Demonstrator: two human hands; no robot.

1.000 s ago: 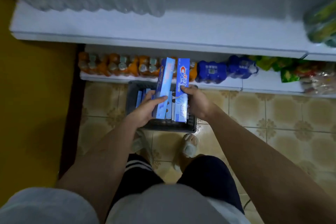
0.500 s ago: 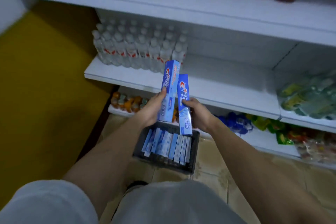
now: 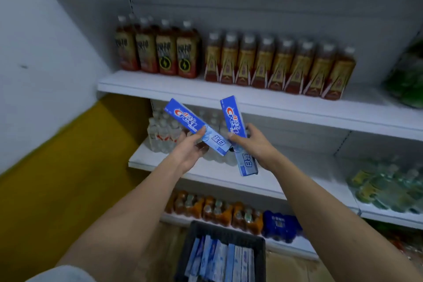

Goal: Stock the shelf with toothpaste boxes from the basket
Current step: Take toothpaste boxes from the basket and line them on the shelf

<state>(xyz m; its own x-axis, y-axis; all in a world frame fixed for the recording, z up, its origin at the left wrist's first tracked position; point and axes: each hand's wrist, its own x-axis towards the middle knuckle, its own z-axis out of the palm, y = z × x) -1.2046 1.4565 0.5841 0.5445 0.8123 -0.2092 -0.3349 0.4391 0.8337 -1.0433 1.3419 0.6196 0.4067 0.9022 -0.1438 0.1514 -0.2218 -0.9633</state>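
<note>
My left hand [image 3: 190, 152] grips a blue toothpaste box [image 3: 183, 119] that tilts up to the left. My right hand [image 3: 254, 144] holds a second blue toothpaste box [image 3: 233, 117], nearly upright, its lower end sticking out below the hand. Both boxes hang in the air in front of the white shelving, about level with the shelf of water bottles. On the floor below stands the black basket [image 3: 259, 247] with several more toothpaste boxes [image 3: 220, 261] standing in it.
The upper shelf board [image 3: 274, 103] carries a row of brown drink bottles [image 3: 274, 64]. The shelf below [image 3: 263, 181] holds packs of clear water bottles [image 3: 162, 135] on the left. Orange and blue bottle packs [image 3: 229, 213] fill the bottom shelf. A wall is on the left.
Both hands have lifted their boxes up from the basket to shelf height and drawn them apart. The left box has tipped to the left. My view has swung upward.
</note>
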